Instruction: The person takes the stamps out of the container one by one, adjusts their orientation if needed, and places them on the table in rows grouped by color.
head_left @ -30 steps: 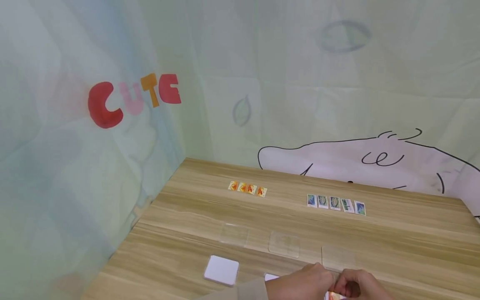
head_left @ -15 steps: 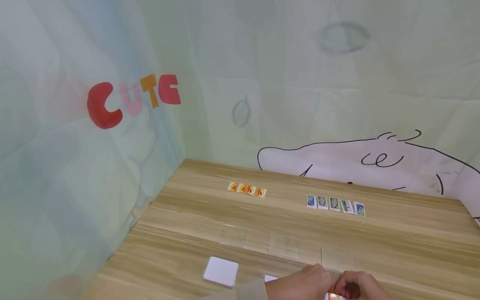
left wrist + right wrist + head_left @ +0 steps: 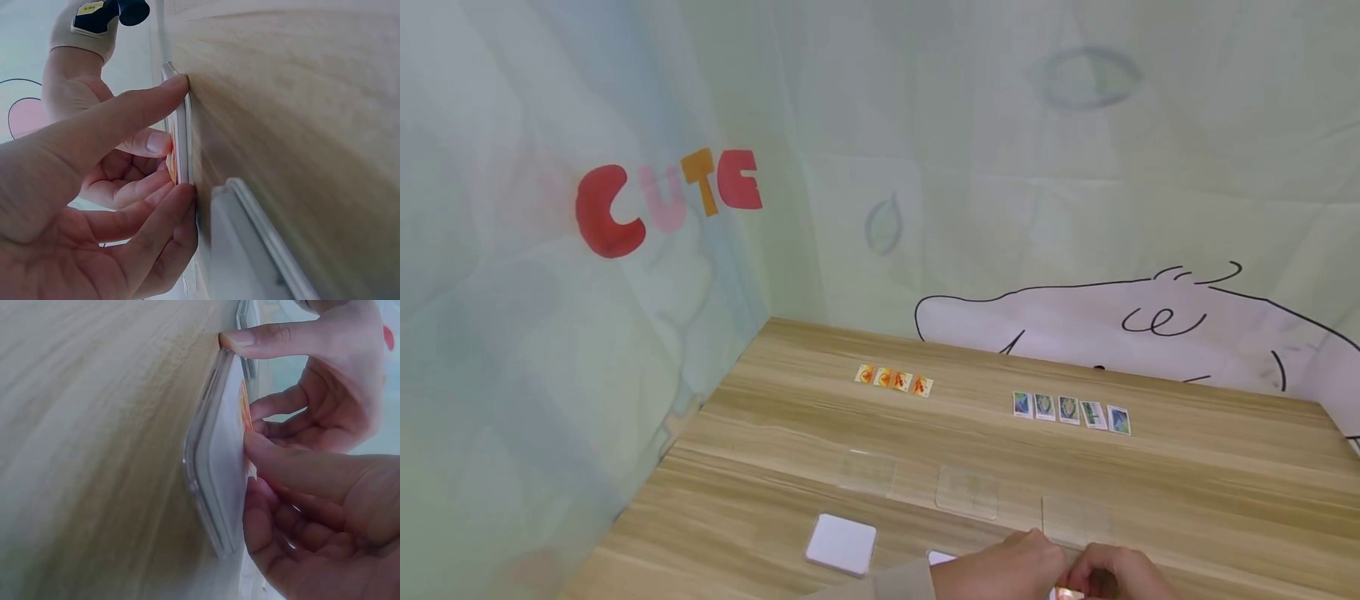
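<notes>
In the head view my left hand point(image 3: 1003, 567) and right hand point(image 3: 1123, 573) meet at the bottom edge. Thumb and fingers of the left hand grip opposite edges of a flat square case point(image 3: 219, 462), which has a white face and clear rim and stands low over the table. My right hand pinches a small orange stamp-like picture point(image 3: 245, 409) between thumb and fingers, against the white face. Only a sliver of that orange picture shows in the head view; the fingers hide the rest.
A white square case point(image 3: 841, 543) lies to the left, another point(image 3: 942, 557) peeks out by the left wrist. Clear square covers point(image 3: 967, 492) lie in a row beyond. Farther back are several orange pictures point(image 3: 893, 379) and several blue-green ones point(image 3: 1069, 409). Printed cloth point(image 3: 820, 208) encloses the table.
Both hands keep nearly the same place and hold. The visible sliver of the orange picture shifts slightly; the things on the table stay put.
</notes>
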Demonstrator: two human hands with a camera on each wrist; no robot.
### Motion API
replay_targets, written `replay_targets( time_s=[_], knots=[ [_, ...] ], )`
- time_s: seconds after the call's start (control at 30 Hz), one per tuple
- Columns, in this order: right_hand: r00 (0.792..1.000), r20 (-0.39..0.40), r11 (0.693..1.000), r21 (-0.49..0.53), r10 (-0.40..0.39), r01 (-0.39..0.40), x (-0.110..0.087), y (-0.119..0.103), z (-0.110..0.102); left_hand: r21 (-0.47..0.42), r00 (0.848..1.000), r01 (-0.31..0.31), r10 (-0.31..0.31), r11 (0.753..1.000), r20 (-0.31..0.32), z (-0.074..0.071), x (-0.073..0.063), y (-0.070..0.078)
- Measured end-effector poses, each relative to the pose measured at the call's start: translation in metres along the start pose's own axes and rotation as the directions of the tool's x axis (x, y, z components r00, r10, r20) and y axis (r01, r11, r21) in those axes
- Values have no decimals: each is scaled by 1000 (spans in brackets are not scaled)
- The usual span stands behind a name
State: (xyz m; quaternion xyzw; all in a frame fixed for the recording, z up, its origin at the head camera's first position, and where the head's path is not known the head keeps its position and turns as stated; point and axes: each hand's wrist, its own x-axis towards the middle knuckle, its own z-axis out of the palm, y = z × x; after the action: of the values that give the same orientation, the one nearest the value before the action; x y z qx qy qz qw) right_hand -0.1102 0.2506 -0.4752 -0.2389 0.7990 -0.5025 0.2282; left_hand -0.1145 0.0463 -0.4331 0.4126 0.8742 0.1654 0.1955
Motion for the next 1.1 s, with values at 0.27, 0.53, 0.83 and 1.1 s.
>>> replay_targets(
  time_s=[0.27, 0.53, 0.83, 1.1],
  knots=[
    [999, 30, 999, -8, 33, -32, 0, -6, -2, -11, 1000, 5, -5, 1000, 15, -1, 0, 0],
    [994, 107, 1000, -26, -4, 7, 4, 19, -13, -71, 999, 15, -13, 997, 39, -1, 0, 0],
    [969, 198, 986, 110, -146, 126, 7, 25, -24, -13, 999, 32, -32, 999, 4, 2, 2, -1],
    [950, 245, 945, 309, -191, 110, 1, 11, -30, -18, 999, 45, -45, 999, 5, 3, 3, 0]
  ],
)
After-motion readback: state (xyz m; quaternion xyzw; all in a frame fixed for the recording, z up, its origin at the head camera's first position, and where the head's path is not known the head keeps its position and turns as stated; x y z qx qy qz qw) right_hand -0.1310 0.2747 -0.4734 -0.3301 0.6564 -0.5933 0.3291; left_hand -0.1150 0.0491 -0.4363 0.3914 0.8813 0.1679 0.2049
